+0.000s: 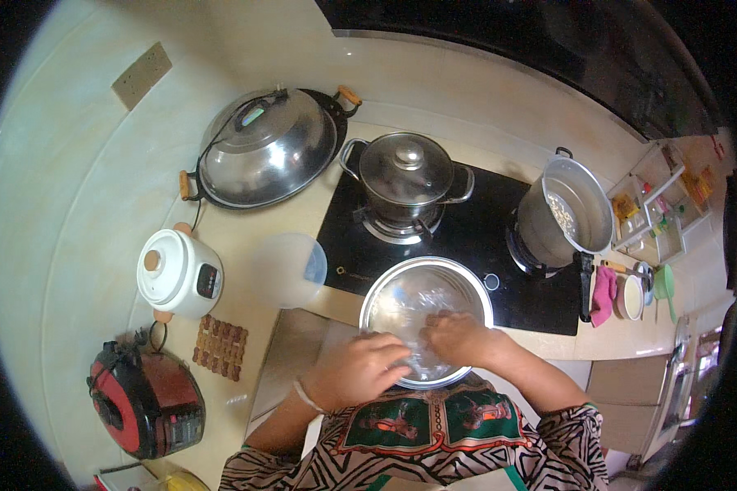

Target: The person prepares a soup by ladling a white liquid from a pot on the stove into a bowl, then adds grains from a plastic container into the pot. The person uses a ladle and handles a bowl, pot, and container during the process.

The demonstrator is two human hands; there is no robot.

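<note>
A round stainless steel bowl (427, 265) stands between my forearms at the front edge of the counter, close against my body. Crumpled clear plastic, seemingly film or a bag, lies inside it (422, 301). My right hand (454, 337) reaches into the bowl, fingers bent down on the clear plastic; whether they grip it cannot be told. My left hand (374, 365) is over the bowl's left rim, slightly blurred, its fingers somewhat spread. Left of the bowl, a translucent whitish round lid or dish (285, 270) lies on the counter.
A glass-lidded steel pot (406, 178) and an open pressure cooker pot (580, 199) stand on the black gas hob (467, 245). Leftward are a covered wok (270, 147), a white electric pot (181, 273), a wooden trivet (221, 348) and a red-black rice cooker (150, 405). A pink cloth (603, 296) lies right.
</note>
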